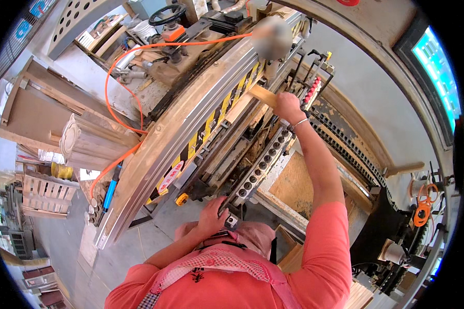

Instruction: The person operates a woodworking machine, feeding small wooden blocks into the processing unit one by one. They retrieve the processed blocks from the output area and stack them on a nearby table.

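Observation:
At the far side of the long machine, my right hand [288, 107] is closed around the near end of a short pale wooden strip [263, 96]. The strip's other end points left, toward the machine's yellow-and-black striped edge [224, 110]. My left hand [213, 217] is low, close to my body, with its fingers curled at a small metal block [232, 222]; what they grip is partly hidden. Between my hands runs a metal bar [258, 172] with a row of round dark openings.
An orange hose [107, 85] loops over the machine's left side. A blue cylindrical tool [111, 188] hangs by the rail's near end. Carved wooden pieces [90, 139] stand at left. A lit screen [438, 77] is at upper right, an orange clamp [421, 213] below it.

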The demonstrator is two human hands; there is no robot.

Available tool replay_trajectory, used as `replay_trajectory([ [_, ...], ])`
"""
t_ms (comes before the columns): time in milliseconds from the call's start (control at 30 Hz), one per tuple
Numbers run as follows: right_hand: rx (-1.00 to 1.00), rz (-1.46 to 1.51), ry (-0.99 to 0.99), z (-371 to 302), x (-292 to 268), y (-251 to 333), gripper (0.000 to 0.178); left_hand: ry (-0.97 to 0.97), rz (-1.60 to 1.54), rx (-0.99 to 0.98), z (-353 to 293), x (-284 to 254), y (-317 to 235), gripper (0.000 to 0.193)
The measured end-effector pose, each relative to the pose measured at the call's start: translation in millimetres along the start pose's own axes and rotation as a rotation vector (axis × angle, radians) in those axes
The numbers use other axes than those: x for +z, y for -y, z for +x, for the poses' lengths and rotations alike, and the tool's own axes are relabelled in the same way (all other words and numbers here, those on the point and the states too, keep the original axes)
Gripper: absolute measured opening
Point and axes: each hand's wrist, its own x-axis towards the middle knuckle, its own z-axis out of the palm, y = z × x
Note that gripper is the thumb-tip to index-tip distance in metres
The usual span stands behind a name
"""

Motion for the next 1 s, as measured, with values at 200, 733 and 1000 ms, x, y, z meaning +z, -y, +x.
replay_trajectory([
  [200, 0.088, 0.062, 0.010, -10, -17, -3, 0.043, -0.025, -0.003, -0.034, -3, 5, 4, 0.040],
  [733, 0.133, 0.034, 0.028, -5, -15, 3, 0.037, 0.023, -0.024, -0.076, -1, 3, 7, 0.043],
  [1000, 0.140, 0.058, 0.027, -1, -12, 0, 0.037, 0.025, -0.006, -0.061, 2, 4, 5, 0.043],
])
